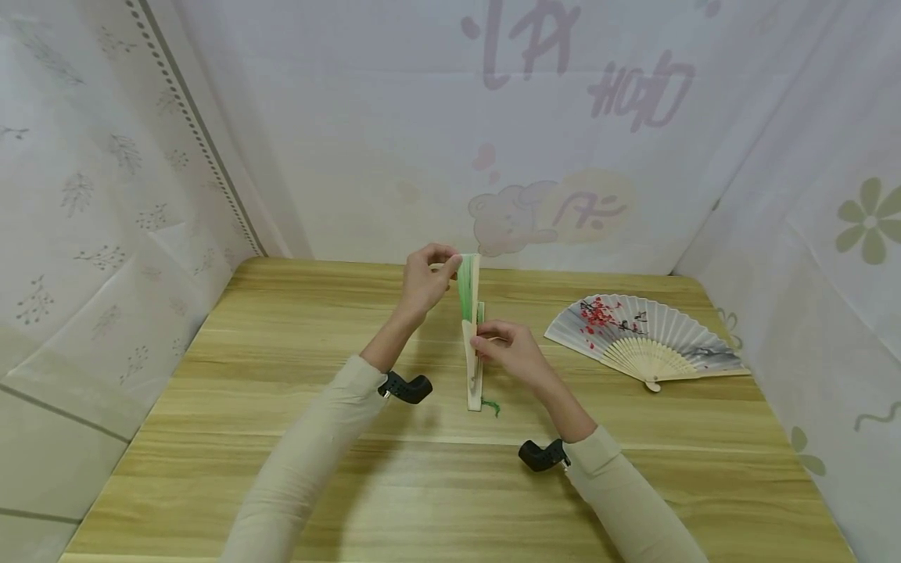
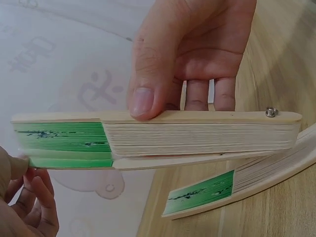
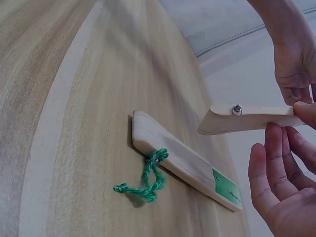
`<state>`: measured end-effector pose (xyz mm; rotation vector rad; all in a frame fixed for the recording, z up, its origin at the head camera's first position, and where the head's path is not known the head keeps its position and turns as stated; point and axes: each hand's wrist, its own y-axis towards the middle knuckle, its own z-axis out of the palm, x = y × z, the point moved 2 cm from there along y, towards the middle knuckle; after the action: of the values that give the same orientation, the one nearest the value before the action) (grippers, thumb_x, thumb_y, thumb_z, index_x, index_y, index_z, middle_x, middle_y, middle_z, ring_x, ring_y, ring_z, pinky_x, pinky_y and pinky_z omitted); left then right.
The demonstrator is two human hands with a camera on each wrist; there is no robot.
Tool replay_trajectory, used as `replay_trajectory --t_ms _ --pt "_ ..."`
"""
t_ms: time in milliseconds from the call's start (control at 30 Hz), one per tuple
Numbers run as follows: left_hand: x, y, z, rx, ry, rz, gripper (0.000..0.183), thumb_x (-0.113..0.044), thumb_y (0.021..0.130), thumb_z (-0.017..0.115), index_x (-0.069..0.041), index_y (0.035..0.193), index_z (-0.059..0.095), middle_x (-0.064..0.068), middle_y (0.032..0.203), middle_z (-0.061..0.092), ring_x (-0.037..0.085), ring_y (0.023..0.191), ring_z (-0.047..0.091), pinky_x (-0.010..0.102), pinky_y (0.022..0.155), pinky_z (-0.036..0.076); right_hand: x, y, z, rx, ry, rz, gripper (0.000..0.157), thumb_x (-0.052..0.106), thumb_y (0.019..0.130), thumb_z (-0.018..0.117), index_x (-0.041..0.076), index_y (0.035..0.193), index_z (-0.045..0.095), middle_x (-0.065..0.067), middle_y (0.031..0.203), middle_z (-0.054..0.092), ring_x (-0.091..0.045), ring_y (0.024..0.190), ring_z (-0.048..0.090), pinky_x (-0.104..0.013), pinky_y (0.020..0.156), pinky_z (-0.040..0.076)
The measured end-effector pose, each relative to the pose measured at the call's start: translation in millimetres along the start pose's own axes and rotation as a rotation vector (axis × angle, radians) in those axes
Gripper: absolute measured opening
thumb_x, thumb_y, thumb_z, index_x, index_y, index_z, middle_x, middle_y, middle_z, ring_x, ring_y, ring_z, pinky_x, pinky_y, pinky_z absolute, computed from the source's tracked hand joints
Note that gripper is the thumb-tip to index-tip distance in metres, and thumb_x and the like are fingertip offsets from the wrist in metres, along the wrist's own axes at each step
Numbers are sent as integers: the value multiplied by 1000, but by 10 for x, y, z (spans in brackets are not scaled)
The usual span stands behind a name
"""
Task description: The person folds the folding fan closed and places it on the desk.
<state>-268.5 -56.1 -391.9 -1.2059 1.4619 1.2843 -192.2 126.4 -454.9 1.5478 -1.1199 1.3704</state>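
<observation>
Neatly folded, a pale wooden fan point(image 1: 471, 335) is held above the counter point(image 1: 436, 500), its green pleated end point(image 2: 64, 140) pinched by the left grip point(image 1: 425, 280), its smooth sticks point(image 2: 197, 139) by the right grip point(image 1: 512, 352). Beneath it lies a green-corded folded fan point(image 3: 185, 165); right of it, a spread pleated fan point(image 1: 637, 332).

R hand point(image 3: 286, 190) w/ folded fan point(image 3: 256, 119)
</observation>
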Motion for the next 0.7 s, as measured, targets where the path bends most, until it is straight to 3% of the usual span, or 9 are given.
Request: replay_trajectory --t_ms 133,333,533,700 --pt "2 0 22 -20 0 6 13 -7 101 66 3 109 68 13 99 67 37 85 68 41 69 57 41 -20 10 5 -9 -17 28 11 99 69 -9 118 67 -16 104 69 -21 87 69 -56 85 55" --pt "-2 -17 59 -46 -5 -1 12 -6 101 64 3 109 67 14 98 67 25 77 66 38 65 57 13 -9 12 -32 -61 -50 25 9 99 69 -8 117 68 -14 101 70 -25 84 70 -56 81 56" --pt "-5 -31 72 -60 -4 -34 17 -8 103 63 4 114 69 14 102 68 23 80 66 55 75 57 2 6 31 -83 -144 -111 18 5 98 68 -8 111 70 -14 95 70 -30 81 69 -39 72 59" --pt "-16 -38 71 -21 -3 -66 23 -14 105 61 3 116 70 14 101 67 25 82 64 57 79 56 23 -3 30 -99 -166 -151 17 2 98 68 -10 110 70 -19 96 70 -34 84 67 -25 67 54"
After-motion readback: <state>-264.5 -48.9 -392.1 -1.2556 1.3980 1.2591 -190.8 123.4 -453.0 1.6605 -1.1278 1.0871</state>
